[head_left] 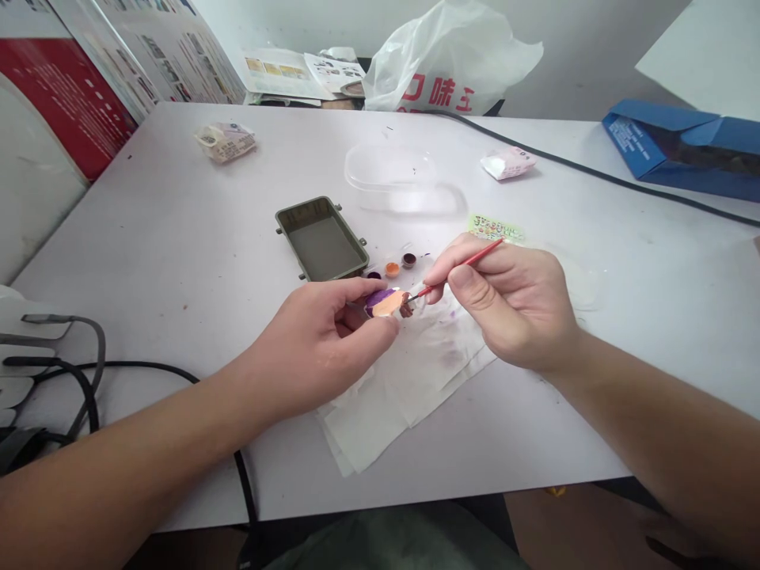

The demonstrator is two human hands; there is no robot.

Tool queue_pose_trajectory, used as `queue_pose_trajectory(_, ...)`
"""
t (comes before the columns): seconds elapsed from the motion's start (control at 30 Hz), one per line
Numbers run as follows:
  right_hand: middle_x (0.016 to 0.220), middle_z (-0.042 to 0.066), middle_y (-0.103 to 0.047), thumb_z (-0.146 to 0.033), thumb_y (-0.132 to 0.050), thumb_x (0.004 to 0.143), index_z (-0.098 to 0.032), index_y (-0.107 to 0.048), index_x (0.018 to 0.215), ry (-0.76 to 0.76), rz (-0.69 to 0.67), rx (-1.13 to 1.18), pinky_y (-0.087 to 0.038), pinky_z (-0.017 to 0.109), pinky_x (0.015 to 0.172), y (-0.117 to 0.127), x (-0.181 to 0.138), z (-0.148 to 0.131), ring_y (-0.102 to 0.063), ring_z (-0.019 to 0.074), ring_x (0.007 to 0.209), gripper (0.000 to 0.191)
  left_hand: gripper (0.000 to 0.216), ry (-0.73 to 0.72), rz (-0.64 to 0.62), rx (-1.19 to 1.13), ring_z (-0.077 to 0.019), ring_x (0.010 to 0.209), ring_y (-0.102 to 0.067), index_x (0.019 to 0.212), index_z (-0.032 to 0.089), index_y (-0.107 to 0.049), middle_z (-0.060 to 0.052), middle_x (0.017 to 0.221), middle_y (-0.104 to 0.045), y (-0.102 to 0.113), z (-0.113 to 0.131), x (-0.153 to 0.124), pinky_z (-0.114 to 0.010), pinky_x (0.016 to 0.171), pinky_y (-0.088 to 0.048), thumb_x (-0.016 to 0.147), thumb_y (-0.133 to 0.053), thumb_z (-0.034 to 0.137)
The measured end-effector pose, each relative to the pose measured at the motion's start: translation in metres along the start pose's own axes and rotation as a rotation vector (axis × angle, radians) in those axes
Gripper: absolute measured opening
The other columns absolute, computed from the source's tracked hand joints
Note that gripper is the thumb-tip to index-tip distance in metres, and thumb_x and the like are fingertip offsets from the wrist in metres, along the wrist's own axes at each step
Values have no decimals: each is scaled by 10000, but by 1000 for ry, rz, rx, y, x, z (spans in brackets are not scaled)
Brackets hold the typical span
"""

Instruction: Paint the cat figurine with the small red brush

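Note:
My left hand (324, 332) is closed round a small figure (387, 302) painted purple and orange, held just above a white tissue sheet (409, 380). My right hand (504, 305) pinches a thin red paintbrush (469, 263), and its tip touches the right end of the figure. Small paint pots (399, 265) in purple, orange and dark red sit just beyond the figure. A grey-green rectangular tray (321, 237) lies behind my left hand.
A clear plastic container (392, 170) stands mid-table, with a small colour card (495, 229) and a pink packet (507, 162) to its right. A white plastic bag (451, 55) and a blue box (682, 142) are at the back. Black cables (89, 380) run along the left edge.

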State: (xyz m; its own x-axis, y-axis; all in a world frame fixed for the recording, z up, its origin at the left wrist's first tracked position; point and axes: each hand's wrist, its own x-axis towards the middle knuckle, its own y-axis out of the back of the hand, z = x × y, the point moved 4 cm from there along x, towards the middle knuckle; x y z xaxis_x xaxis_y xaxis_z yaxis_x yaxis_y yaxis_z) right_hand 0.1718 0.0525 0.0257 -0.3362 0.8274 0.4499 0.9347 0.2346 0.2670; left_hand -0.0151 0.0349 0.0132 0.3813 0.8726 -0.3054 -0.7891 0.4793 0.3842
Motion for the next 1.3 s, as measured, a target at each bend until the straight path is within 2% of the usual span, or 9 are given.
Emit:
queue_pose_trajectory(0.27,833,48,-717,-237,-626,944,-224,-769,919,54,7,-81,-596,340,753,1,-3,-4,-701,166,768,146,273,24,21,35,-196,809,-651,1062,296,-713,5,958,-716,2,1,1,-254,607,-483,927,-562,479)
queue_pose_trajectory(0.4,830,29,-741,-211,-679,894,-274,-772,964,125,9,-168,-575,366,702,2,-5,-9,-670,188,769,132,288,33,15,24,-221,870,-671,1044,293,-720,-1,911,-720,2,2,1,-255,610,-502,928,-553,496)
queue_pose_trajectory(0.53,834,20,-769,-172,-705,856,-287,-772,991,227,7,-240,-548,377,675,1,-6,-13,-638,198,758,189,294,20,40,19,-213,793,-669,981,265,-737,-7,795,-698,4,5,1,-249,560,-495,910,-557,486)
queue_pose_trajectory(0.63,841,14,-774,-175,-714,847,-306,-773,989,236,10,-262,-537,378,652,2,-7,-13,-640,202,749,201,299,13,60,18,-201,721,-658,940,245,-748,-13,755,-692,5,6,1,-245,521,-480,888,-572,481)
queue_pose_trajectory(0.87,808,14,-776,-160,-719,831,-301,-775,1008,258,9,-270,-537,388,649,4,-9,-11,-638,203,725,233,317,60,25,-10,-176,747,-665,1020,273,-746,-8,934,-737,5,-1,2,-219,525,-450,917,-579,522)
queue_pose_trajectory(1.03,715,-1,-760,-181,-704,848,-286,-769,938,328,-11,-310,-537,379,630,4,-8,-14,-603,173,621,153,339,63,28,-20,-189,763,-669,1130,287,-741,-14,913,-739,5,-2,3,-228,541,-466,924,-582,504)
queue_pose_trajectory(1.3,699,0,-755,-190,-701,848,-302,-764,888,294,-2,-324,-525,381,593,7,-9,-14,-599,185,625,134,312,76,43,-37,-172,752,-673,998,281,-753,-4,931,-735,5,-4,2,-206,521,-452,915,-595,537)
